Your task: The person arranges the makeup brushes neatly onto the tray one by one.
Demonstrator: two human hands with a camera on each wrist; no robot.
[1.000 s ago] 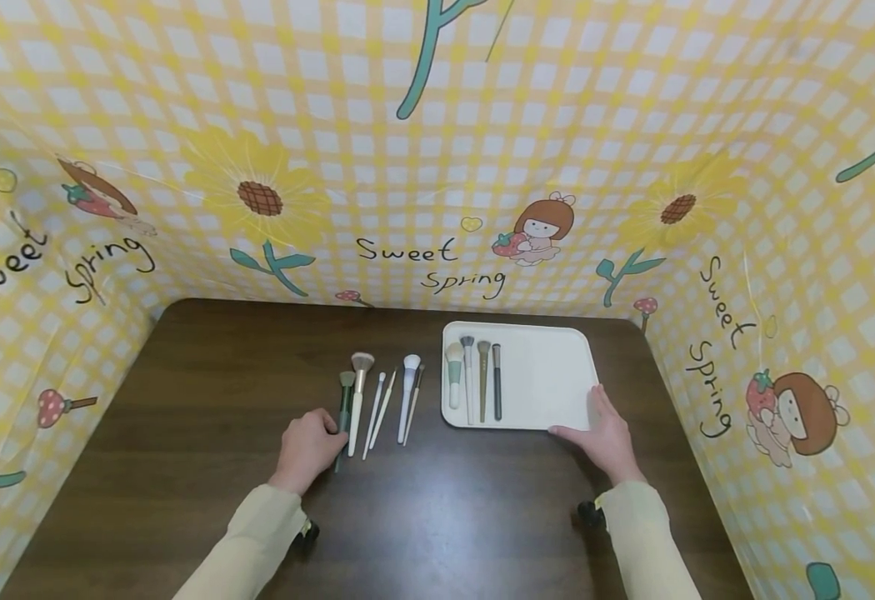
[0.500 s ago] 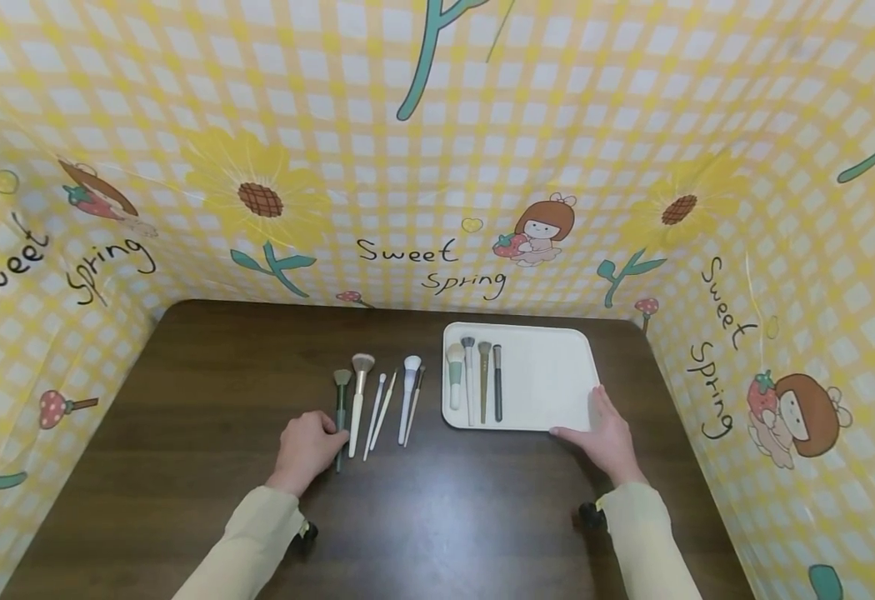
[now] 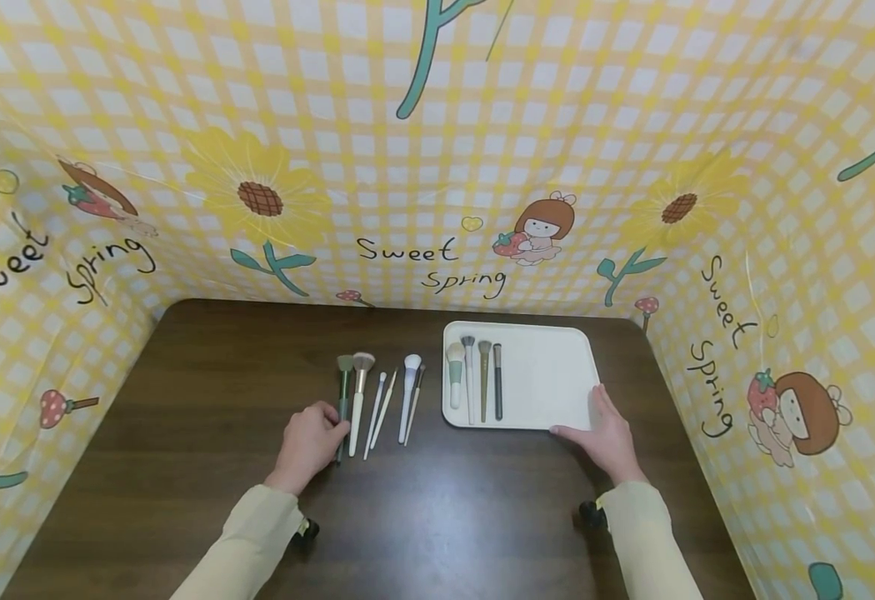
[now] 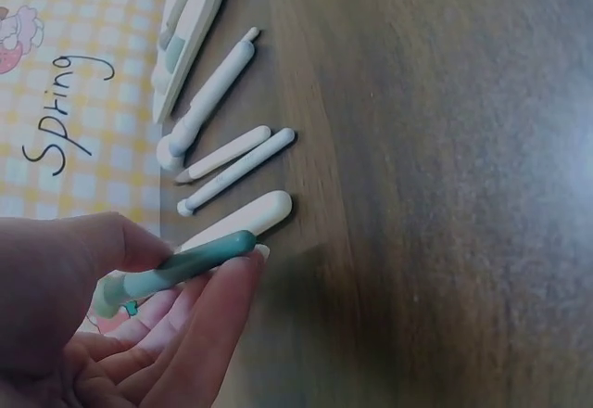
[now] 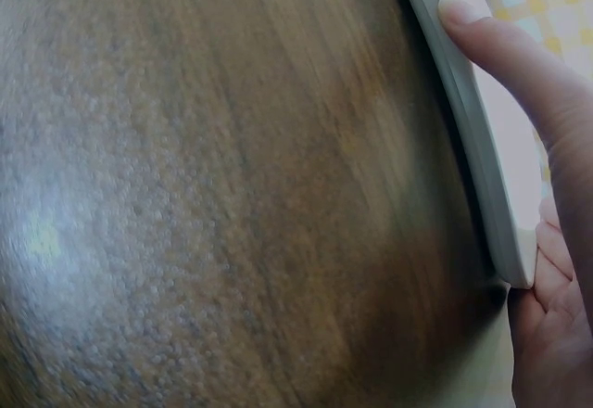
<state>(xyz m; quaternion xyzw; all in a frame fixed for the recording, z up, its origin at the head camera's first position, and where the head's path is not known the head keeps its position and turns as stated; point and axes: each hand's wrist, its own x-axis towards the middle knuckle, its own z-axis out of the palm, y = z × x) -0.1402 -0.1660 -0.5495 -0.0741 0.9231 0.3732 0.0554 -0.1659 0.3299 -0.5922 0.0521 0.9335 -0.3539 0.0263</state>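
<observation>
Green brush pinched in the left hand, right hand at the tray

The left hand (image 3: 310, 442) pinches the green brush (image 3: 343, 392) between thumb and fingertips, by the lower part of its handle. The brush is at the left end of a row on the dark wooden tabletop (image 3: 437, 525), its bristles pointing away from the person. Whether it rests on the wood or is slightly raised, I cannot tell.

Just beside it lies a wide-headed brush with a white handle (image 3: 357, 412). Farther right come two slim pale brushes (image 3: 374, 417), slanting close together, then a white-headed brush (image 3: 407, 404) with a thin brown brush (image 3: 414, 407) alongside.

The right hand (image 3: 606, 437) is spread around the near right corner of a white tray (image 3: 546, 375), thumb on the near rim and fingers along the right side. Four brushes lie side by side in the tray's left half: a short pale-green one (image 3: 456, 383), one with a grey head and white handle (image 3: 470, 387), an olive one (image 3: 484, 383) and a dark one (image 3: 497, 383).

Yellow checked cloth (image 3: 377, 192) surrounds the back and sides.
</observation>
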